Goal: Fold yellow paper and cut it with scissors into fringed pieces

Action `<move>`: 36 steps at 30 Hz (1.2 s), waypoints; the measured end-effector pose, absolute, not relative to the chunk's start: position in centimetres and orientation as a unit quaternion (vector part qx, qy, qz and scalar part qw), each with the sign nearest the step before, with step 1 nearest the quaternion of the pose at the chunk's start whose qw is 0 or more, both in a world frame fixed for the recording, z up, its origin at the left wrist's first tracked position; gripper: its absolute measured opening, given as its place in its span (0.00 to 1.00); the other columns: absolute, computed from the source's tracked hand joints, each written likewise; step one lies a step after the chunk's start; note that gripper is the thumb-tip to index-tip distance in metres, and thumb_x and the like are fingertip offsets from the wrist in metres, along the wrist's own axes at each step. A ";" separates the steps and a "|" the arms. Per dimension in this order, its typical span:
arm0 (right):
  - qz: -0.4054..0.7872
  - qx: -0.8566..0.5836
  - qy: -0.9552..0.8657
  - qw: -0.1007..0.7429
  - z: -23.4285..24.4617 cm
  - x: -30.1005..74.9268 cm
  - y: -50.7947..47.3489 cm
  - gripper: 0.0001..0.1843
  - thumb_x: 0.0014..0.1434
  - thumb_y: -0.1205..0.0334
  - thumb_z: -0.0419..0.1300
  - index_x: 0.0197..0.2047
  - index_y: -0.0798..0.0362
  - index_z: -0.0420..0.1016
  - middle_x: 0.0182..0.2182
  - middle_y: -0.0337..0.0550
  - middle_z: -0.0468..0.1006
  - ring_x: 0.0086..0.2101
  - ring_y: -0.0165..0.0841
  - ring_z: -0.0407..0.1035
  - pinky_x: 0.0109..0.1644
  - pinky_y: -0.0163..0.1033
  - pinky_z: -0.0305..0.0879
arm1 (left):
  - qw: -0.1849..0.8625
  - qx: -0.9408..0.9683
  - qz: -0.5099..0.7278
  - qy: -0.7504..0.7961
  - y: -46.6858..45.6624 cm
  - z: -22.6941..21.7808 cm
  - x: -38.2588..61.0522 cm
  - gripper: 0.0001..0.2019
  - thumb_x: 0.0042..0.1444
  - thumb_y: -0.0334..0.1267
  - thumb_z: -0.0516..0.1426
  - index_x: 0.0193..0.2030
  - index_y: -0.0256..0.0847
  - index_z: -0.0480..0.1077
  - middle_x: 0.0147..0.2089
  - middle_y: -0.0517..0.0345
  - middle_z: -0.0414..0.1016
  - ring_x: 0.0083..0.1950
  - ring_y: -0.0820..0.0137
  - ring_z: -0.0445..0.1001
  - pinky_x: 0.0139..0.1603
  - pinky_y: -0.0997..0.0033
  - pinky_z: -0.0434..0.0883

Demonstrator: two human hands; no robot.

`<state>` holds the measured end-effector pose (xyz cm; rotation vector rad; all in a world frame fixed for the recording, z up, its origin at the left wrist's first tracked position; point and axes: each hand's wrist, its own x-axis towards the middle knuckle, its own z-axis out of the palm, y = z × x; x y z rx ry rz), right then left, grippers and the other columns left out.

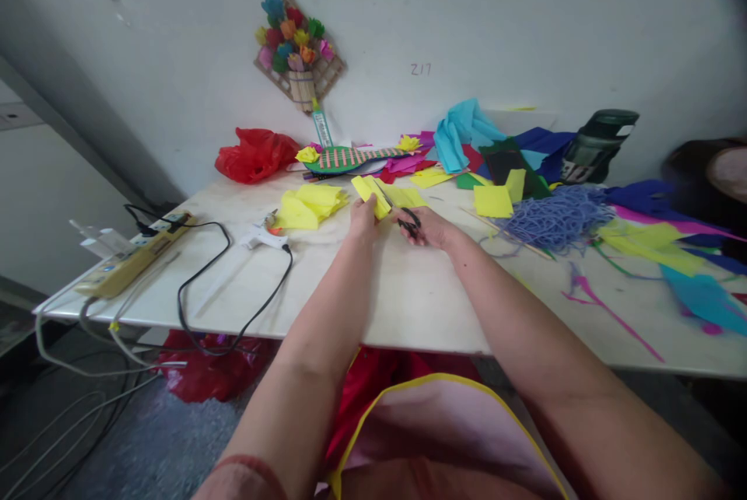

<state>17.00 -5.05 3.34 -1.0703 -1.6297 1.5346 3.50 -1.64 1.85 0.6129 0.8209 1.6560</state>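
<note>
The left grip [364, 218] was clamped on the folded yellow paper [364, 188], which projected past the fingertips toward the back edge of the desk [417, 305]. The right grip [430, 229] was closed around the handles of the black scissors [411, 223], blades at the paper's right side. A yellow paper stack [310, 206] lay left of both, nearer the back edge than the front.

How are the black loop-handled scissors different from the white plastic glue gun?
The black loop-handled scissors are in the right hand; the white plastic glue gun lies on the table. The glue gun has a black cord; the scissors have none. Both are hand tools.
</note>
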 end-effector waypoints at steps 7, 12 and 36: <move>0.577 -0.413 -0.618 0.339 3.2 17.1 -4.8 0.21 0.51 0.46 0.56 0.35 0.59 0.68 0.13 0.34 0.66 0.11 0.22 0.58 0.09 0.27 0.45 | 0.569 0.288 0.686 0.352 -1.6 1.5 3.9 0.05 0.51 0.33 0.54 0.35 0.35 0.65 0.25 0.58 0.69 0.21 0.75 0.68 0.32 0.68 0.70; 0.567 -0.417 -0.620 0.346 3.0 16.9 -4.7 0.21 0.50 0.46 0.57 0.33 0.58 0.68 0.14 0.34 0.66 0.11 0.22 0.58 0.09 0.27 0.45 | 0.569 0.285 0.679 0.366 -1.9 1.8 4.1 0.04 0.51 0.33 0.53 0.34 0.36 0.65 0.24 0.59 0.69 0.21 0.75 0.68 0.31 0.70 0.69; 0.542 -0.432 -0.628 0.354 3.2 16.3 -5.1 0.18 0.49 0.47 0.57 0.27 0.56 0.64 0.13 0.31 0.63 0.11 0.19 0.54 0.09 0.27 0.42 | 0.563 0.274 0.697 0.351 -1.9 1.9 3.8 0.06 0.50 0.30 0.53 0.36 0.36 0.67 0.28 0.57 0.72 0.27 0.74 0.71 0.33 0.70 0.69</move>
